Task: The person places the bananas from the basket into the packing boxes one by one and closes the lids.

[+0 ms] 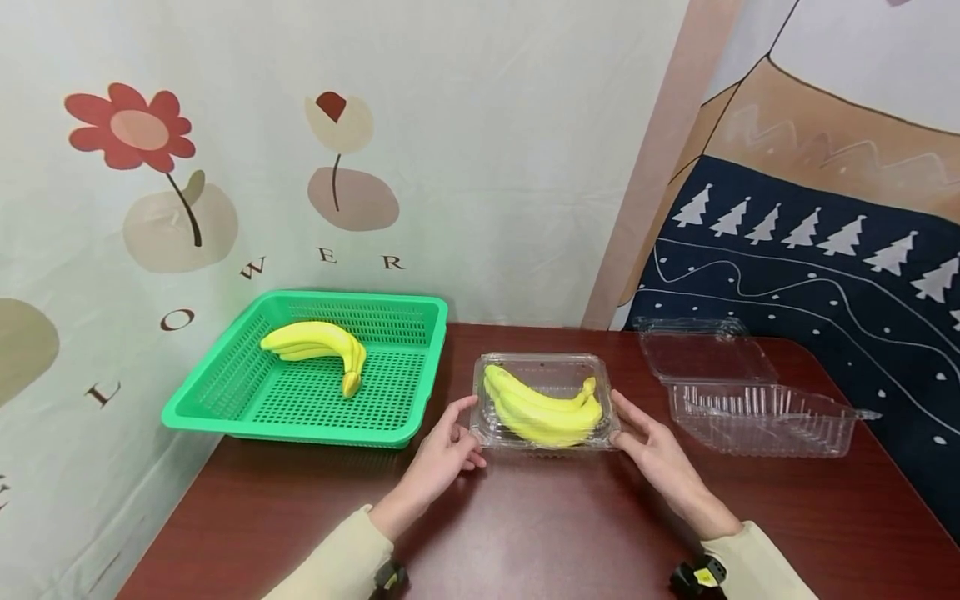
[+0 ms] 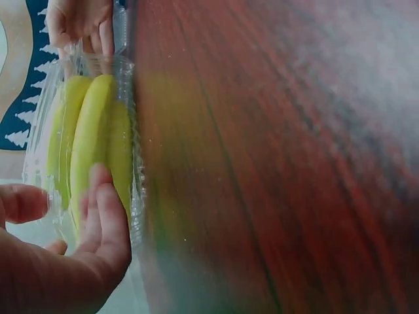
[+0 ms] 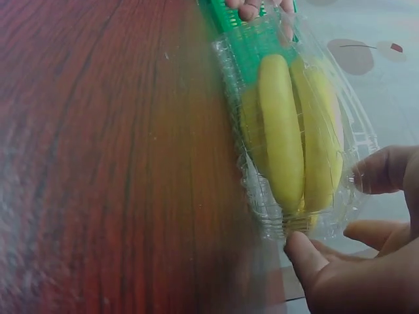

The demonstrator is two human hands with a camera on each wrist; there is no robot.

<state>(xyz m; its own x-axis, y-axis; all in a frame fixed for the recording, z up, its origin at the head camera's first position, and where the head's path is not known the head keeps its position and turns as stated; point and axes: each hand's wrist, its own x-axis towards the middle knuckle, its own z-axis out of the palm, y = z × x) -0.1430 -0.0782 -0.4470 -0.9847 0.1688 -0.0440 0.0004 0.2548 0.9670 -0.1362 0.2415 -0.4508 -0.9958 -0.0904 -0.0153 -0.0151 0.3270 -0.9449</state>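
Observation:
A clear plastic clamshell box [image 1: 543, 358], lid down, stands in the middle of the table with a bunch of yellow bananas [image 1: 546, 417] inside. My left hand [image 1: 442, 454] holds its left end, thumb and fingers at the rim. At the opposite end, my right hand [image 1: 663, 462] grips the right corner between thumb and fingers. In the left wrist view the bananas [image 2: 91, 131] show through the plastic, with the left fingers [image 2: 108, 209] on the near end. The right wrist view shows the box [image 3: 262, 222] from its other end, right thumb and fingers against it.
A green perforated basket [image 1: 300, 432] at the left holds another bunch of bananas [image 1: 318, 336]. A second clear clamshell box [image 1: 761, 417] stands at the right with its lid raised backward. Printed curtains hang behind the dark red-brown table [image 1: 525, 533].

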